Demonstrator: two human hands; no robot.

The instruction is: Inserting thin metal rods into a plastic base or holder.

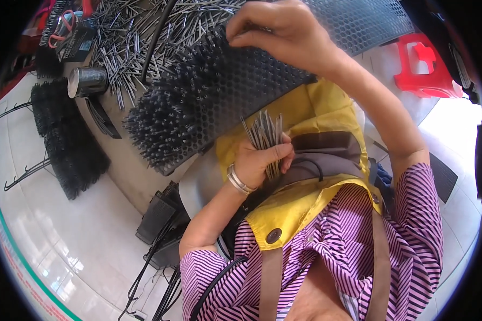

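Observation:
My left hand (260,160) is wrapped around a bundle of thin metal rods (265,131), their tips fanning out above the fingers over my lap. A dark plate full of small round holes (276,75) slants across in front of me. Many dark pins (171,115) stand upright in its left part, packed close together. Over the plate's middle, at the edge of the pins, hovers my right hand (286,37), thumb and fingers pinched together. Whatever the pinch holds, if anything, is too small or hidden to make out.
Loose thin rods (120,37) lie heaped on the table beyond the plate, beside a metal can (88,82). Black bristly strips (69,139) hang at the left near metal hooks (27,174). A red plastic stool (426,67) stands at the right. Black pedals (158,216) sit below.

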